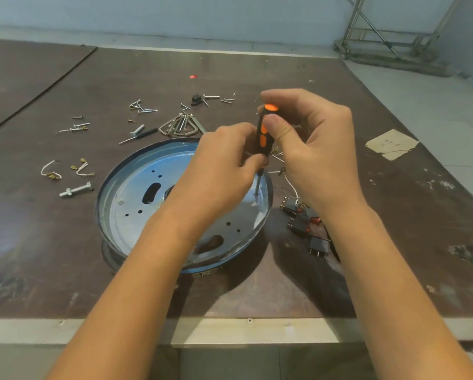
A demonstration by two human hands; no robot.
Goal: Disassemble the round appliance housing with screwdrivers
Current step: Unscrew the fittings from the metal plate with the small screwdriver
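Observation:
The round metal housing [128, 193] lies flat on the dark table, its shiny inner plate showing holes and slots. A black and orange screwdriver [263, 133] stands nearly upright over the housing's right side, its tip down at the plate near the rim. My right hand [312, 149] grips the top of the handle between thumb and fingers. My left hand [224, 165] pinches the lower end of the handle just above the shaft. Whatever the tip touches is too small to make out.
Loose screws [143, 106] and metal clips [179, 124] lie beyond the housing. A second thin screwdriver [139, 135] lies at its far left. A bolt [76, 190] and wire pieces [51, 171] lie to the left, black switches [302, 223] with wires to the right, paper [391, 144] far right.

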